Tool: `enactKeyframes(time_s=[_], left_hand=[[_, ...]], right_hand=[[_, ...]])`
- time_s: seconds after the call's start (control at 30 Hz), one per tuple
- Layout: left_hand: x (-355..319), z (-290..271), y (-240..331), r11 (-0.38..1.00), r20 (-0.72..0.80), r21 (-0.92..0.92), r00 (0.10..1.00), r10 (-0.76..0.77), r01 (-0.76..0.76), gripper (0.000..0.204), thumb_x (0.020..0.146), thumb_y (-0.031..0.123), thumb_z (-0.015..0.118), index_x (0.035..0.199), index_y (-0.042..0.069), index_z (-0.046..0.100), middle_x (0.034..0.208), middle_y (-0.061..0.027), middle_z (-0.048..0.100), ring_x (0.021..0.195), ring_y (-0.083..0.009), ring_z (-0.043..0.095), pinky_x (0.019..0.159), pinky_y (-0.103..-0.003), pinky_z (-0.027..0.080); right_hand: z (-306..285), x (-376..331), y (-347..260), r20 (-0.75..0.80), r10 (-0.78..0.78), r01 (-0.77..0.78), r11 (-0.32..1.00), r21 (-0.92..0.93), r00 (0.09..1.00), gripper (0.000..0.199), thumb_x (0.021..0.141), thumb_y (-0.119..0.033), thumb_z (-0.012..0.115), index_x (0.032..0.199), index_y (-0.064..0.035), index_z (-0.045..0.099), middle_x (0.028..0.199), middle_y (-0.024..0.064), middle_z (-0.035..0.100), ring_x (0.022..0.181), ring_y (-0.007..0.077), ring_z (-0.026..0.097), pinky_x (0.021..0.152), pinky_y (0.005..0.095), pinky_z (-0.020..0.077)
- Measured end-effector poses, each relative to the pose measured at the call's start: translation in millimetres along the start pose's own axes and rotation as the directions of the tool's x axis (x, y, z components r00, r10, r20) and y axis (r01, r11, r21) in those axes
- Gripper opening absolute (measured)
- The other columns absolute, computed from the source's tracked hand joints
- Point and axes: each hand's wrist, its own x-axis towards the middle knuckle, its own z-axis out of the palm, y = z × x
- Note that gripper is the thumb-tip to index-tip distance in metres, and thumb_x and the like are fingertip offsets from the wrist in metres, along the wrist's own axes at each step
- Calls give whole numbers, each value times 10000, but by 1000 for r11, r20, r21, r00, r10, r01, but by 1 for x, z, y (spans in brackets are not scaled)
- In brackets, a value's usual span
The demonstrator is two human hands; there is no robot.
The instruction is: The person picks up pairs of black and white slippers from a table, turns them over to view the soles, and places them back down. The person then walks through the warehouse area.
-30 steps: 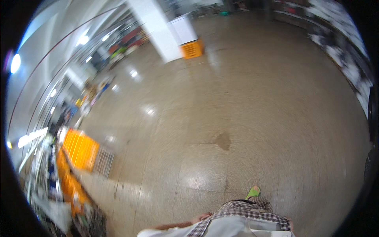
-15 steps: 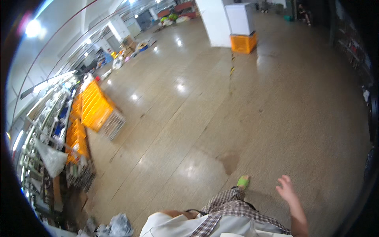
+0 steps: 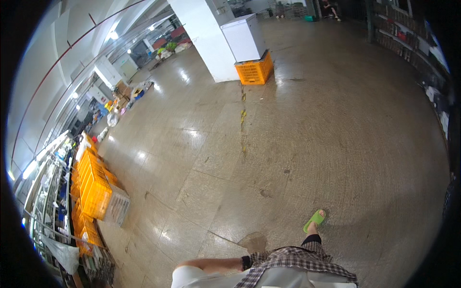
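Observation:
My left forearm (image 3: pixel 211 265) reaches across the lower edge in a white short sleeve, with a dark band (image 3: pixel 246 262) at the wrist. Beyond that band the hand is hidden at the checked cloth (image 3: pixel 288 257) round my waist, so its fingers do not show. My right hand is out of the picture. Below the cloth a foot in a green slipper (image 3: pixel 314 222) stands forward on the brown floor (image 3: pixel 297 158).
Ahead, a white chest-like box (image 3: pixel 244 38) sits on an orange crate (image 3: pixel 254 71) beside a white pillar (image 3: pixel 201 38). Orange crates (image 3: pixel 93 187) line a cluttered rack on the left. Shelving (image 3: pixel 396 41) runs along the right; a person (image 3: pixel 330 9) sits far back. A dark wet patch (image 3: pixel 253 241) marks the floor.
My right hand, earlier at the lower right with fingers apart, has left the picture. The pillar and box appear nearer and further left. The slippered foot reaches further forward, and more of my left forearm shows.

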Motion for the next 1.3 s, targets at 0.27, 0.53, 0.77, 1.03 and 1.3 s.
enactKeyframes(time_s=[0.27,0.53,0.77,1.03,1.3], left_hand=[[126,-129,121,987,-145,-30,977,-158,155,323,849,286,572,1025,15,576,944,-164,632,875,-250,609,731,-358,486],[310,-296,245,977,-85,-52,974,-210,207,301,841,272,589,1000,16,582,923,-151,633,846,-237,607,713,-345,486],[532,-455,402,996,63,90,998,13,-19,282,834,259,604,978,17,587,905,-140,634,820,-226,606,697,-334,486],[723,-584,587,921,337,247,918,210,-302,261,826,245,621,953,18,593,884,-127,636,791,-212,604,679,-321,485],[934,-699,727,916,356,310,924,138,-256,241,818,231,639,927,19,599,863,-114,637,761,-199,602,661,-308,485]], right_hand=[[-271,17,-88,-73,-138,135,990,-46,988,324,894,-247,521,1122,-30,599,1090,159,602,999,226,550,856,325,444],[-613,61,-171,-459,-167,306,919,248,873,279,870,-217,491,1034,-11,585,953,151,609,834,270,576,738,370,456],[-728,162,-217,-267,-281,339,918,205,922,269,853,-294,546,954,-45,563,870,106,581,773,253,535,738,348,445],[-726,257,-219,-255,-169,228,948,222,952,347,907,-340,473,989,-49,644,985,175,620,882,296,582,757,425,440],[-976,317,-291,1,-97,88,912,400,995,343,903,-316,473,1003,-29,631,962,190,623,868,308,589,753,432,452]])
